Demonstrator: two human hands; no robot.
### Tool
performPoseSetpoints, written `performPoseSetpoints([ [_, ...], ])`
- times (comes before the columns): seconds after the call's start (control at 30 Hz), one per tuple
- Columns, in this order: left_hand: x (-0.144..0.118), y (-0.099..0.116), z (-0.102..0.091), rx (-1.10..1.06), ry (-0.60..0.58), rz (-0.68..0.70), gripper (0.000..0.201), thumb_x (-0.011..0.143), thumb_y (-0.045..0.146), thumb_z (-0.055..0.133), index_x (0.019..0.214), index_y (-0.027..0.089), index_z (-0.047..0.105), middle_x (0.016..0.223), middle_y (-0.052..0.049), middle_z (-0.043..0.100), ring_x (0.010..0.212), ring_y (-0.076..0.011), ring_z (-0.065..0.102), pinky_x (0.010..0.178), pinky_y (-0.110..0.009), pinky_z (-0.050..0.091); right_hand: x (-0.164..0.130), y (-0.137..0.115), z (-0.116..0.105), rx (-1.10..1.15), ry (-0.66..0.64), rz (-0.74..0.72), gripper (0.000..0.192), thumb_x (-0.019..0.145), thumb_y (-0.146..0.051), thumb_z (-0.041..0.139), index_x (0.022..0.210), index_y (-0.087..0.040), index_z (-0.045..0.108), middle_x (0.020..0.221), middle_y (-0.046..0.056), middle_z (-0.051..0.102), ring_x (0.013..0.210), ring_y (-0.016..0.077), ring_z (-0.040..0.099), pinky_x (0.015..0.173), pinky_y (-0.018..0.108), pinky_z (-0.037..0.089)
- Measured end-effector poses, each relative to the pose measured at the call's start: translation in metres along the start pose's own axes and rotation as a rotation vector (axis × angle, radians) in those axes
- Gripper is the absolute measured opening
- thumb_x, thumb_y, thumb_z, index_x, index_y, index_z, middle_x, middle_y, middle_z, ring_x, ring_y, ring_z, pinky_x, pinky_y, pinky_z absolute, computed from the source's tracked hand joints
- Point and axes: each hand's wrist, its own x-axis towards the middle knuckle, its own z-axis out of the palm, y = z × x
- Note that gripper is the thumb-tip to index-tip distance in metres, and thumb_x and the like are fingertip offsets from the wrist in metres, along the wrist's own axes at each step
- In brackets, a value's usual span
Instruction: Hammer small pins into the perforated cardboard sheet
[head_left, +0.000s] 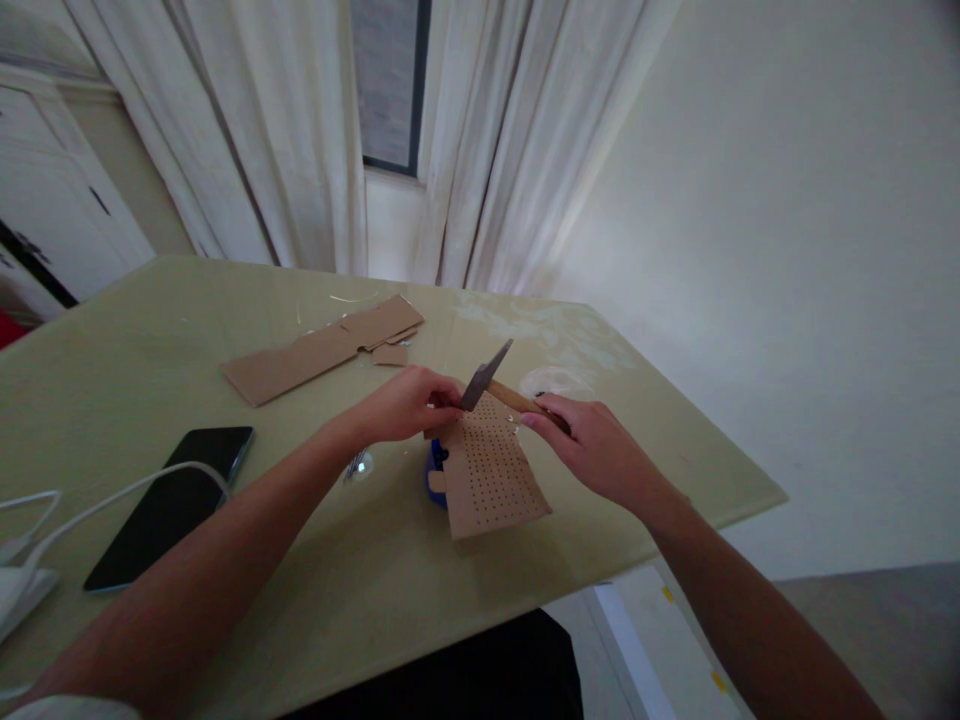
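Right grip: right hand (592,440) clenched around the wooden handle of a hammer (491,378), metal head raised above the cardboard.
Left grip: left hand (409,403) pinching the top edge of a cardboard sheet (491,470) punched with rows of holes.
Under sheet: blue object (434,478), mostly hidden.
Tabletop (375,580): phone (172,500) and white cable (112,495) at left, cardboard strips (315,350) farther back.
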Motion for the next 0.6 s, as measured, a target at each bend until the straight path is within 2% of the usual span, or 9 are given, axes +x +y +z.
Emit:
performPoseSetpoints([
  [0.07, 0.0, -0.001, 0.0, 0.004, 0.004, 0.008, 0.02, 0.093, 0.032, 0.069, 0.087, 0.016, 0.079, 0.066, -0.001, 0.074, 0.057, -0.0126, 0.064, 0.058, -0.022, 0.045, 0.0, 0.0, 0.0, -0.017, -0.007, 0.0, 0.038, 0.112, -0.047, 0.055, 0.088, -0.02, 0.069, 0.078, 0.001, 0.068, 0.068, 0.0156, 0.056, 0.068, 0.031, 0.033],
  [0.27, 0.002, -0.006, 0.003, 0.006, 0.04, 0.009, 0.018, 0.091, 0.032, 0.072, 0.088, 0.015, 0.079, 0.069, -0.002, 0.075, 0.058, -0.0123, 0.064, 0.058, -0.022, 0.045, 0.0, -0.008, -0.01, -0.002, 0.109, 0.03, 0.032, 0.11, -0.046, 0.058, 0.096, -0.021, 0.074, 0.077, 0.0, 0.07, 0.065, 0.0156, 0.057, 0.067, 0.03, 0.034],
  [0.47, 0.001, -0.008, 0.001, -0.011, -0.012, 0.035, 0.019, 0.093, 0.031, 0.07, 0.086, 0.016, 0.078, 0.065, -0.001, 0.073, 0.057, -0.0127, 0.064, 0.057, -0.022, 0.045, -0.001, -0.009, -0.001, -0.085, -0.044, 0.021, 0.037, 0.112, -0.048, 0.055, 0.091, -0.021, 0.069, 0.079, 0.003, 0.071, 0.073, 0.019, 0.064, 0.07, 0.032, 0.034],
  [0.6, 0.002, -0.011, 0.002, -0.03, -0.001, 0.029, 0.019, 0.092, 0.033, 0.072, 0.089, 0.015, 0.079, 0.072, -0.004, 0.077, 0.061, -0.0136, 0.066, 0.058, -0.022, 0.047, -0.004, -0.009, -0.002, -0.061, 0.022, 0.019, 0.036, 0.112, -0.048, 0.055, 0.094, -0.021, 0.071, 0.081, 0.003, 0.072, 0.074, 0.0187, 0.064, 0.071, 0.032, 0.035],
])
